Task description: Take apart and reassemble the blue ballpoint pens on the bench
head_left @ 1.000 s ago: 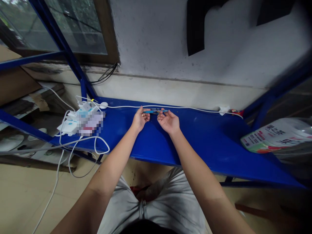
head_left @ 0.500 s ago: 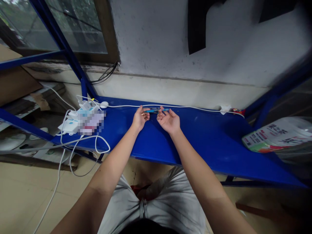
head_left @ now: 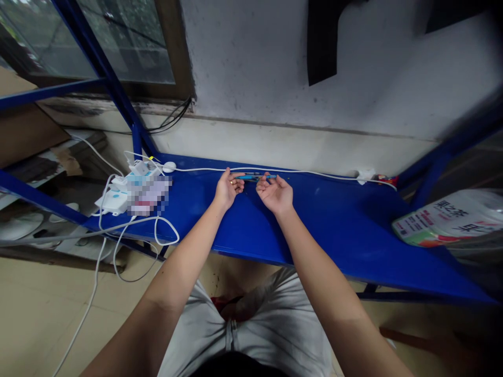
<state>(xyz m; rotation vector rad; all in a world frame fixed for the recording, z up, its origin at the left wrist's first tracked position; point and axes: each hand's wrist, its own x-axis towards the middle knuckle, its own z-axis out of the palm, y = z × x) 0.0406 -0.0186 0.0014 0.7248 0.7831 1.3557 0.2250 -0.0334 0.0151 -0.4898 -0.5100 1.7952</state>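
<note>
Slim blue and dark pens (head_left: 248, 177) lie side by side, level, between my two hands over the far half of the blue shelf. I cannot make out how many there are. My left hand (head_left: 228, 190) is closed on their left end, thumb upward and fingers curled; a ring shows on one finger. Palm up, my right hand (head_left: 276, 196) pinches near the right end between fingertips and thumb, and a blue tip shows past its fingers. Whether the pens touch the shelf is unclear.
Behind the pens a white cable (head_left: 310, 172) runs along the shelf (head_left: 334, 225). To the left are white power strips (head_left: 116, 196) with looped cords and a blurred pinkish packet (head_left: 155, 193). A large labelled plastic bottle (head_left: 444, 220) lies at right. Blue posts frame both sides.
My right hand has shifted slightly right along the pens, and the gap between my hands is a little wider. The left hand keeps its hold. The view has moved slightly.
</note>
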